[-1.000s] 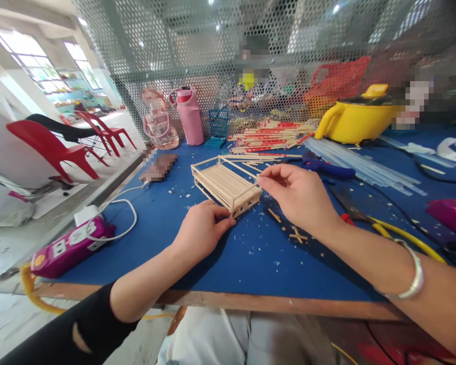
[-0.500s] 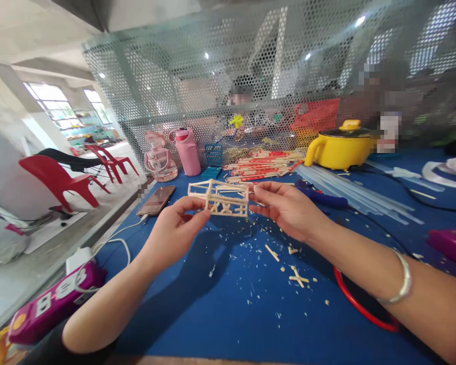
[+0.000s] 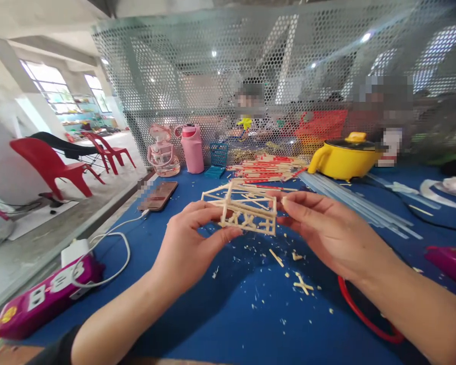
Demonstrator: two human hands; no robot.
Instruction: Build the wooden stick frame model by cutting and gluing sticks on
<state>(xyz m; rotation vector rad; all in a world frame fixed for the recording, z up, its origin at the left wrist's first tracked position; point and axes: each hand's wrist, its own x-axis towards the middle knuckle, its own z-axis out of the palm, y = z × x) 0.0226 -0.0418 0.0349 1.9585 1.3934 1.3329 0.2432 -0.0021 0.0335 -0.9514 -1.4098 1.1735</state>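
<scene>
A small frame model built from thin wooden sticks (image 3: 250,208) is held above the blue table, with crossed sticks in its near side. Its left end is pinched between the thumb and fingers of my left hand (image 3: 197,235). At the other end, the thumb and forefinger of my right hand (image 3: 323,228) close on the upper corner; the lower fingers curl behind it. Below on the tabletop lie a small cross of sticks (image 3: 303,285), a short loose stick (image 3: 276,257) and scattered pale scraps.
Behind are a pile of red-marked sticks (image 3: 266,170), translucent glue sticks (image 3: 361,203) and a yellow electric pot (image 3: 345,159). A phone (image 3: 158,196), pink bottle (image 3: 193,149) and purple power strip (image 3: 49,299) stand left. A perforated metal screen (image 3: 197,76) borders the back.
Both hands have brought the stick frame nearer and to the right in the picture. It stays between them, slightly tilted. The view has shifted a little.
</scene>
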